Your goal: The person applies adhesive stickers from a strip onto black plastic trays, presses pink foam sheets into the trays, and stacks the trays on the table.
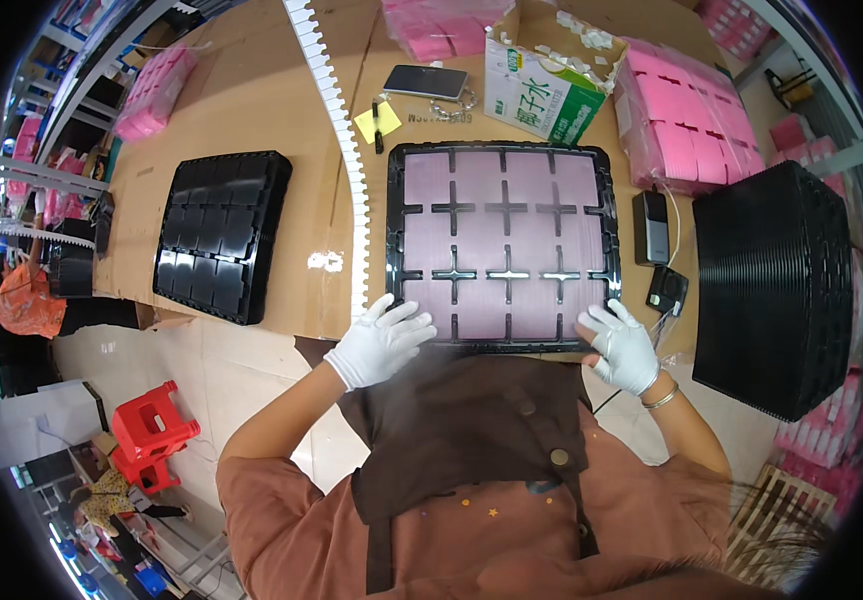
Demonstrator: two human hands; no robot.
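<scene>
In front of me lies a black plastic tray (611,240) divided into compartments, with flat pale pink pieces (479,232) filling them. Cross-shaped black dividers stand up between the pieces. My left hand (383,343), in a white glove, rests at the near left corner, its fingers spread over the tray's edge. At the near right corner is my right hand (621,345), also gloved, with fingers apart against the rim and bare fingertips showing. Neither hand visibly grips anything.
A second black tray (221,235) lies left, beyond a white toothed strip (336,110). Right stand a tall stack of black trays (771,290), a power bank (650,228) and a pink bundle (686,115). Behind are an open carton (541,85), phone (426,80) and pen (377,128).
</scene>
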